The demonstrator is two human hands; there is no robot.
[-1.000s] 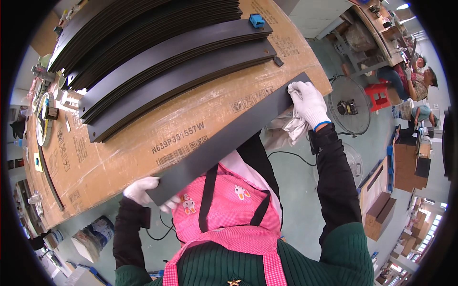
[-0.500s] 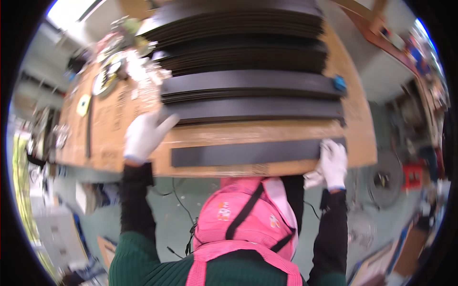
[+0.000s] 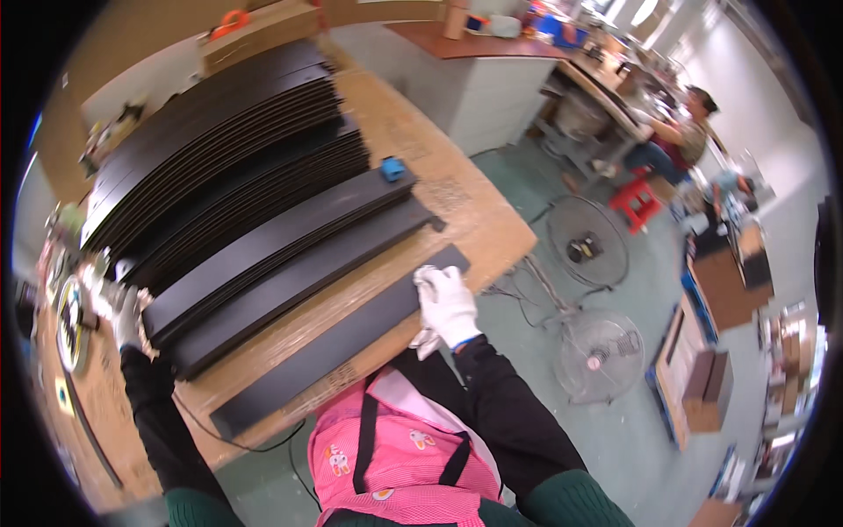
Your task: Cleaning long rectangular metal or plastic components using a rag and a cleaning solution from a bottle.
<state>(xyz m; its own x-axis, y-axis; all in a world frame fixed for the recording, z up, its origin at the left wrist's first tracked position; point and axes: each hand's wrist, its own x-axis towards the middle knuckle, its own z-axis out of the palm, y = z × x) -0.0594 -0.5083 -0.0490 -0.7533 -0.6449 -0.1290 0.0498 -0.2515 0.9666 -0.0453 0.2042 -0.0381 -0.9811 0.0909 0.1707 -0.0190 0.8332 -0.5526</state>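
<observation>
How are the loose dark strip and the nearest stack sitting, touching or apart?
Apart: the head view plainly shows brown cardboard between the loose dark strip and the nearest stack, along their length.

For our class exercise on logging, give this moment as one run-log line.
Right hand: holding white cloth, on dark strip | Left hand: beside dark stacks, contact unclear | Blue block: on stack end

right hand (image 3: 446, 306) holds white cloth (image 3: 425, 342) on dark strip (image 3: 329, 356) | left hand (image 3: 127, 318) beside stacked strips (image 3: 290, 274)
</observation>
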